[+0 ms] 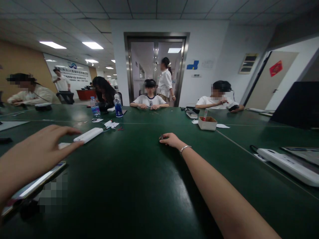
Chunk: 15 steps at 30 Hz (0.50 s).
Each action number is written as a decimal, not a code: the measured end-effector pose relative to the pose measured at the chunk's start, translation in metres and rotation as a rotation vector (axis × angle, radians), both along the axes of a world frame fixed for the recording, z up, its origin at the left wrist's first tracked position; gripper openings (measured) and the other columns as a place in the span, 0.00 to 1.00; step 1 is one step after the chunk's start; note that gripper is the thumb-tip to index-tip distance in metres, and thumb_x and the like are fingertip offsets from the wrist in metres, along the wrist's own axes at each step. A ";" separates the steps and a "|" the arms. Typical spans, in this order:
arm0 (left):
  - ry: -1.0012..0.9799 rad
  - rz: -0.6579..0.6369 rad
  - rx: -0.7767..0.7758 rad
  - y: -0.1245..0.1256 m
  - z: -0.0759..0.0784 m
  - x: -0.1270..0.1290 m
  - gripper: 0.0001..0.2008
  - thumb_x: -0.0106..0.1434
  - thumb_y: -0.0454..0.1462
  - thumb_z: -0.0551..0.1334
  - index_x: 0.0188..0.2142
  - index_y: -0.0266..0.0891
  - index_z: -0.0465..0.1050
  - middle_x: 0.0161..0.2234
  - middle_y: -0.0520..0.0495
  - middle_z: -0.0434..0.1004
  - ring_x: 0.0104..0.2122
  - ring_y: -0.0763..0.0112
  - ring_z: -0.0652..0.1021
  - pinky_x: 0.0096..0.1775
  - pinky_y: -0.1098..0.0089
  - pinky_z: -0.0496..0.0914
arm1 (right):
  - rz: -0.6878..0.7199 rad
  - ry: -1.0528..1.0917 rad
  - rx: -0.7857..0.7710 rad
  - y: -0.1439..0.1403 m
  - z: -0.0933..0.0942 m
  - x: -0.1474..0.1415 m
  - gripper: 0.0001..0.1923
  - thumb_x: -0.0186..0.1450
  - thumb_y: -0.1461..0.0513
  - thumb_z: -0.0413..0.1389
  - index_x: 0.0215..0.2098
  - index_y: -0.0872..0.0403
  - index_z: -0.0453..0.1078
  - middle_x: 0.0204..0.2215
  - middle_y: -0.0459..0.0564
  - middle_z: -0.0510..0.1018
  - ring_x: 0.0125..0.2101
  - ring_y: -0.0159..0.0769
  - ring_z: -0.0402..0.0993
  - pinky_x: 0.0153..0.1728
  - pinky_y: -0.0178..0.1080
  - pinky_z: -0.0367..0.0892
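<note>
1. The right hand [170,139] lies knuckles up far out on the green table [139,186], its fingers curled over a small dark object [161,136] at the fingertips; how firmly they have it I cannot tell. A thin bracelet [185,148] circles the wrist, and the bare forearm runs straight back toward the near right corner.
2. The left hand [37,152] hovers spread and holding nothing, palm down, near the table's left side, fingertips just short of a white oblong case [88,135].
3. Beneath that hand lies a flat tablet-like device [35,184], close to the near left edge; part of it is blurred out.
4. No writing near the hands can be read. The blue-labelled water bottle [95,107] and the dark blue bottle [118,106] toward the far edge carry labels too small to make out.
5. Between the two hands the tabletop is bare, with wide room around the right hand.
6. A small cardboard box [207,123] sits further back on the right, and a white power strip [286,162] lies by the right edge.
7. Other people sit along the far edge.
</note>
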State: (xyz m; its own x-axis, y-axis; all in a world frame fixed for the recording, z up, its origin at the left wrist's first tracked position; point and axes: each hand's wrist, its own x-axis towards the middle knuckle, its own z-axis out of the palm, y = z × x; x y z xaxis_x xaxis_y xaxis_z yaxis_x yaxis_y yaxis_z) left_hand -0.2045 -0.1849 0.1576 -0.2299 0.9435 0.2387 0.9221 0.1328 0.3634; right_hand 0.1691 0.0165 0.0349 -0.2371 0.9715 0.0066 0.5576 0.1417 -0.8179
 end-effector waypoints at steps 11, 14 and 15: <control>0.157 -0.560 -0.079 0.150 -0.041 0.174 0.26 0.55 0.50 0.57 0.50 0.39 0.66 0.47 0.38 0.68 0.47 0.52 0.70 0.48 0.60 0.62 | -0.088 -0.128 0.283 0.008 -0.024 -0.011 0.12 0.55 0.60 0.61 0.37 0.55 0.74 0.36 0.48 0.77 0.36 0.36 0.72 0.39 0.34 0.64; 0.031 -0.591 -0.151 0.177 -0.074 0.197 0.28 0.60 0.51 0.49 0.57 0.43 0.59 0.50 0.38 0.65 0.50 0.53 0.68 0.50 0.58 0.61 | -0.094 -0.179 0.322 0.005 -0.025 -0.012 0.12 0.56 0.59 0.60 0.38 0.55 0.74 0.37 0.49 0.76 0.38 0.36 0.72 0.39 0.34 0.64; -0.014 -0.612 -0.148 0.183 -0.084 0.202 0.27 0.62 0.51 0.47 0.57 0.45 0.58 0.49 0.39 0.66 0.50 0.55 0.68 0.50 0.59 0.61 | -0.097 -0.195 0.331 0.005 -0.025 -0.012 0.11 0.57 0.59 0.60 0.38 0.55 0.74 0.37 0.49 0.76 0.38 0.36 0.72 0.38 0.34 0.64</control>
State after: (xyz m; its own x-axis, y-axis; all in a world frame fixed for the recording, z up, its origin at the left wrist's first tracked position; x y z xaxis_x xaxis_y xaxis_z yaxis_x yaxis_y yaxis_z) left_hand -0.0024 -0.0022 0.0733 0.3603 0.9278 0.0968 0.8421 -0.3682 0.3940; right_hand 0.1567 0.0213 0.0094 -0.1723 0.9422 0.2872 0.7219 0.3192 -0.6140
